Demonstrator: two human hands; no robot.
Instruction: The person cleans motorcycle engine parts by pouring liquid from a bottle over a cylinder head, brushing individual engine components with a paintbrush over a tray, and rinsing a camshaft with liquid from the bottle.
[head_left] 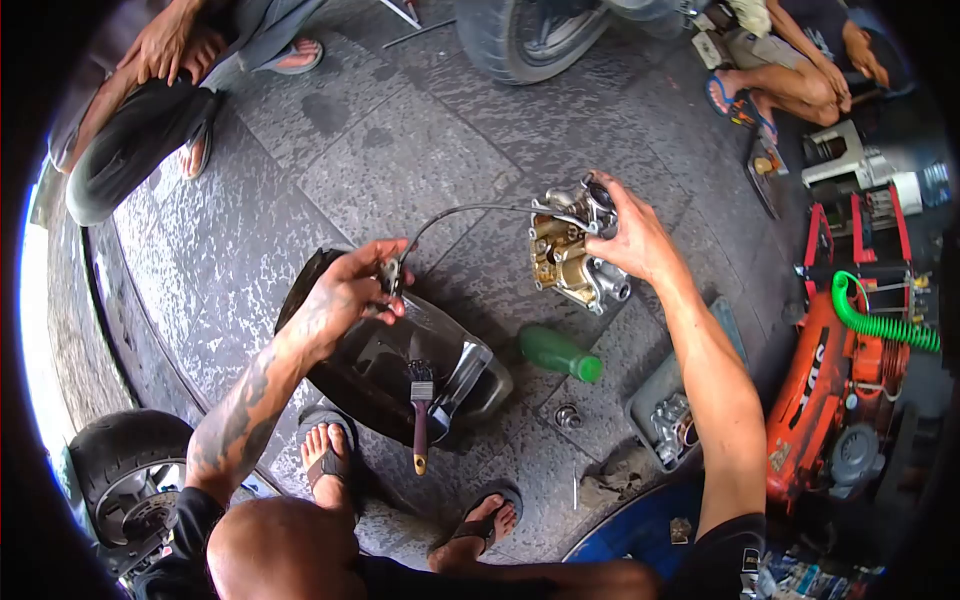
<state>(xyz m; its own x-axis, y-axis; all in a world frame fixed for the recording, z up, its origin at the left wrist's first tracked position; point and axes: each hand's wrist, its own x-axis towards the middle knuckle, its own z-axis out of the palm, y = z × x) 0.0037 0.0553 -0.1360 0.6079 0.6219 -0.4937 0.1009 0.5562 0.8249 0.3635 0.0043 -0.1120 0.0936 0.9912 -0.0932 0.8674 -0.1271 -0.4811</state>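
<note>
My right hand (640, 235) grips an aluminium engine casting (560, 255), which looks like a motorcycle cylinder head, by its right side, with its oil-stained hollow facing left. It is held up off the floor. My left hand (355, 285) pinches a small metal piece (393, 275), partly hidden by the fingers. From near that piece a thin black cable (470, 208) arcs over to the casting. Below my left hand sits a black plastic tub (350, 375) with dark wet insides. A paintbrush (420, 415) with a purple handle leans across its edge.
Beside the tub a green bottle (558, 352) lies on the tiles. A grey tray (640, 415) of metal parts sits under my right forearm, near a rag (615, 480). At right stands an orange compressor (805, 400) with a green coiled hose (890, 325). Two people sit nearby.
</note>
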